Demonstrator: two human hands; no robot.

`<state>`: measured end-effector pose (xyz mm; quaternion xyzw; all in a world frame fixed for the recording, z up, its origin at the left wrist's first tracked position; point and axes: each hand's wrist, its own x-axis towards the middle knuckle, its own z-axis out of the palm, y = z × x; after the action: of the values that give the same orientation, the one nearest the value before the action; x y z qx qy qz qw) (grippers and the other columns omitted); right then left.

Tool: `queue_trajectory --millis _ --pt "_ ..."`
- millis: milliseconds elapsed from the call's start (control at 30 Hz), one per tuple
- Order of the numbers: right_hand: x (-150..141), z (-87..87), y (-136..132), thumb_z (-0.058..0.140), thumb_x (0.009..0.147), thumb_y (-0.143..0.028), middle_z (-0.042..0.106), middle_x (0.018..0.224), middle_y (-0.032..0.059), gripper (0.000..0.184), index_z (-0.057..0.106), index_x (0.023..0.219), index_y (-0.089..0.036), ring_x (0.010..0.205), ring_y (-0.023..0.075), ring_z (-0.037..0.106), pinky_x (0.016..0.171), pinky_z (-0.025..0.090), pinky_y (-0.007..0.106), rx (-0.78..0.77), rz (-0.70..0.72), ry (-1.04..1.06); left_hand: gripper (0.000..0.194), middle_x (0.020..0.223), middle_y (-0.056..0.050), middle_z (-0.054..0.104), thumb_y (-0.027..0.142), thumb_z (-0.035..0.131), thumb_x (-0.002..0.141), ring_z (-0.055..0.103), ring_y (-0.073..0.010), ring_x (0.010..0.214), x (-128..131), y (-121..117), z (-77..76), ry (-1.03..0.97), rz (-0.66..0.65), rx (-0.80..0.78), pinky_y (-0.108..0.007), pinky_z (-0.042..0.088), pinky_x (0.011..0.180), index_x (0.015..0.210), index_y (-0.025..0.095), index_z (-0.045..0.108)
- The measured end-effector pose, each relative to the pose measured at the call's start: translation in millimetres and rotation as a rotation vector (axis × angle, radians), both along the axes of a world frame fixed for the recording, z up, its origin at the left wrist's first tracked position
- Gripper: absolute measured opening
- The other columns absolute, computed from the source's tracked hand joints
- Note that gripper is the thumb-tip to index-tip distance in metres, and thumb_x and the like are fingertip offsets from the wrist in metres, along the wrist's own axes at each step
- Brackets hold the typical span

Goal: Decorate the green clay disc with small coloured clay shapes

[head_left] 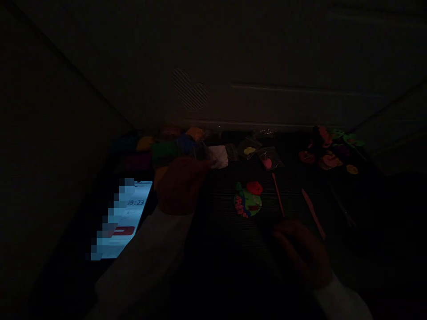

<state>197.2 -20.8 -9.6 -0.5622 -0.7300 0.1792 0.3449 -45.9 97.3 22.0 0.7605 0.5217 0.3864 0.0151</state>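
Observation:
In very dim light my left hand (182, 186) reaches over the packets at the back. Its fingers are drawn together at the left edge of a clear packet of white clay (219, 156). Low on the right, my right hand (302, 251) is curled, thumb and fingertips close together; whatever they hold, if anything, is lost in the dark. Between the hands lies a round green clay piece (251, 198) with a red clay shape (254, 188), small pink flowers and a blue strip. A thin pink modelling tool (278, 193) rests just beyond my right hand.
A lit phone (138, 213) lies at left. Coloured clay packets, including a green one (164, 151), line the back, beside small bags with yellow clay (249, 150) and pink clay (267, 163). A pink plastic knife (313, 213) and clay figures (330, 161) are at right.

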Motion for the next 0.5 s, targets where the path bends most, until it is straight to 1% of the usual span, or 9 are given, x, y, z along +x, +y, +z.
queue_trajectory --millis 67,133,200,233,367,433,500 --pt "0 -1.4 0 0.052 0.076 -0.018 0.062 0.085 0.0025 0.015 0.056 0.09 -0.022 0.079 0.0127 0.058 0.068 0.048 0.025 0.008 -0.018 -0.007 0.02 0.087 -0.002 0.063 0.024 0.048 0.077 0.055 -0.0139 0.083 -1 -2 4.0 0.003 -0.025 0.012 -0.027 0.044 0.074 0.092 0.022 0.062" --pt "1 -2.9 0 0.052 0.076 -0.02 0.061 0.08 0.0019 0.01 0.057 0.085 -0.021 0.076 0.0122 0.058 0.065 0.048 0.024 0.0 -0.029 0.017 0.02 0.09 0.0 0.063 0.023 0.049 0.076 0.056 -0.0135 0.084 -3 -4 9.8 -0.003 -0.078 -0.006 -0.026 0.045 0.075 0.092 0.023 0.061" --pt "1 -4.2 0 0.053 0.076 -0.021 0.06 0.074 0.0013 0.004 0.057 0.077 -0.021 0.071 0.012 0.057 0.062 0.048 0.024 -0.012 -0.024 0.048 0.022 0.095 0.002 0.062 0.021 0.049 0.076 0.056 -0.0132 0.086 -4 -9 17.5 -0.066 -0.121 -0.057 -0.026 0.045 0.076 0.094 0.026 0.06" --pt "1 -4.7 0 0.053 0.076 -0.022 0.06 0.072 0.0013 0.004 0.056 0.075 -0.02 0.07 0.0122 0.057 0.061 0.047 0.024 -0.019 -0.02 0.062 0.021 0.096 0.003 0.062 0.022 0.05 0.076 0.056 -0.0132 0.088 -5 -13 21.5 -0.129 -0.122 -0.097 -0.027 0.045 0.077 0.094 0.027 0.059" --pt "2 -7.1 -1 0.053 0.075 -0.023 0.059 0.07 0.002 0.006 0.056 0.073 -0.019 0.069 0.0128 0.056 0.061 0.047 0.026 -0.035 -0.04 0.098 0.019 0.091 0.001 0.061 0.03 0.051 0.075 0.055 -0.0151 0.088 -8 -35 32.7 -0.385 -0.028 -0.285 -0.029 0.045 0.077 0.091 0.025 0.06" --pt "1 -7.0 -1 0.053 0.075 -0.023 0.059 0.07 0.0021 0.005 0.056 0.073 -0.019 0.068 0.0128 0.056 0.061 0.046 0.026 -0.04 -0.057 0.121 0.018 0.09 0.0 0.061 0.031 0.051 0.075 0.056 -0.0149 0.085 -10 -47 33.0 -0.455 -0.029 -0.395 -0.028 0.045 0.074 0.089 0.024 0.06" --pt "-3 -4.4 -2 0.054 0.074 -0.023 0.06 0.075 0.0032 0.004 0.056 0.074 -0.019 0.072 0.0135 0.057 0.064 0.047 0.027 -0.044 -0.033 0.197 0.013 0.086 0.002 0.062 0.029 0.053 0.074 0.056 -0.0136 0.081 -10 -57 30.3 -0.51 -0.022 -0.472 -0.025 0.045 0.07 0.083 0.025 0.062"
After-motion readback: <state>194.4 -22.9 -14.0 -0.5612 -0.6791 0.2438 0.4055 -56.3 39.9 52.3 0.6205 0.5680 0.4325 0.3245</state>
